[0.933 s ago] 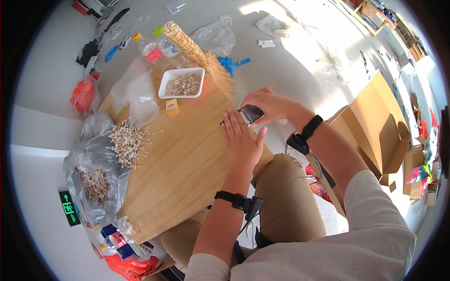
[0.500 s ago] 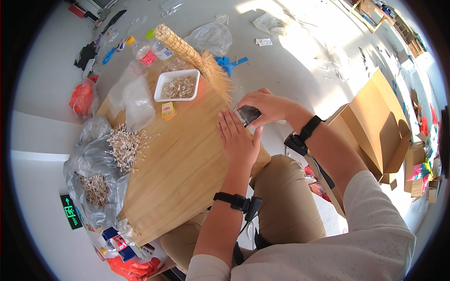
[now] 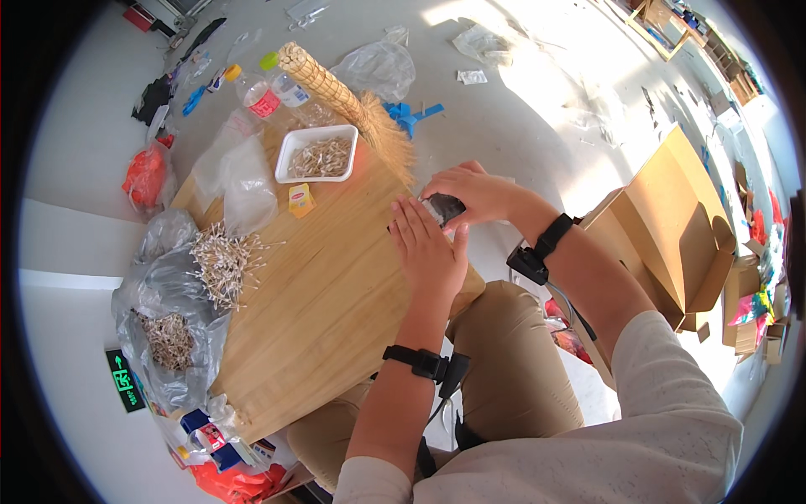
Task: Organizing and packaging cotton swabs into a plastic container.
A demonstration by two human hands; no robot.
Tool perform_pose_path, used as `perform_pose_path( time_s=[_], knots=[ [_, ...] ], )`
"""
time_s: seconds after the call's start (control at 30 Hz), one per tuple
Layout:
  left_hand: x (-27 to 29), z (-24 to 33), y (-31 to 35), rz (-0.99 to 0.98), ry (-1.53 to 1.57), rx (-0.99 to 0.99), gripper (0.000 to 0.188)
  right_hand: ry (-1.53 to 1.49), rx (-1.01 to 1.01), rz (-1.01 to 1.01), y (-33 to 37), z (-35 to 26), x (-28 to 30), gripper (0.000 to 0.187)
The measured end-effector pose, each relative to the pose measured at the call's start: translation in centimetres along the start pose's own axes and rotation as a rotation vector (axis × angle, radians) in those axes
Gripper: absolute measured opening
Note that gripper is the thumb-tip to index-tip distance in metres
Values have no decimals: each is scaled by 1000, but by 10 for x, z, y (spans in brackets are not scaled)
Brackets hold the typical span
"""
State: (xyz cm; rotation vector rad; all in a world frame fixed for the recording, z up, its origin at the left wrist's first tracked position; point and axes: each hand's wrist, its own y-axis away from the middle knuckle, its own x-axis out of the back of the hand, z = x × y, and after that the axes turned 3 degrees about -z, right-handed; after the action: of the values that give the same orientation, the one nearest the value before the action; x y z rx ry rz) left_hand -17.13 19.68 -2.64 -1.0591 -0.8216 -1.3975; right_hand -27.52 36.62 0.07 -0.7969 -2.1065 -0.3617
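On table (image 3: 336, 286), left hand (image 3: 430, 254) lies flat; right hand (image 3: 474, 193) grips dark object (image 3: 447, 207).

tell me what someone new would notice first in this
Likely the right hand, gripping a dark object at the right edge of the wooden table, with the left hand close beside it. Next, the straw broom at the table's far corner and the loose heap of cotton swabs along its left side.
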Motion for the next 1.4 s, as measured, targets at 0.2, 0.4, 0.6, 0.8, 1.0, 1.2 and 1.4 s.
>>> perform_pose_path(
  time_s=[0.2,0.4,0.6,0.8,1.0,1.2,1.4],
  knots=[
    [2,-10,-5,133,627,102,92,-24,24,45,4,-4,-2,62],
    [20,-18,-14,255,1450,160,94,-10,12,63,4,-10,-1,61],
    [13,-13,-18,261,1502,112,92,19,9,89,2,-5,-4,62],
    [5,-4,-26,299,1594,78,89,23,0,90,2,-6,-4,61],
    [3,8,-34,302,1659,71,88,54,38,125,1,-4,-5,61],
    [0,17,-37,303,1686,68,87,71,47,143,0,-5,-7,60],
    [-5,-2,-33,218,1368,-3,79,78,65,155,1,-6,-6,64]
  ],
)
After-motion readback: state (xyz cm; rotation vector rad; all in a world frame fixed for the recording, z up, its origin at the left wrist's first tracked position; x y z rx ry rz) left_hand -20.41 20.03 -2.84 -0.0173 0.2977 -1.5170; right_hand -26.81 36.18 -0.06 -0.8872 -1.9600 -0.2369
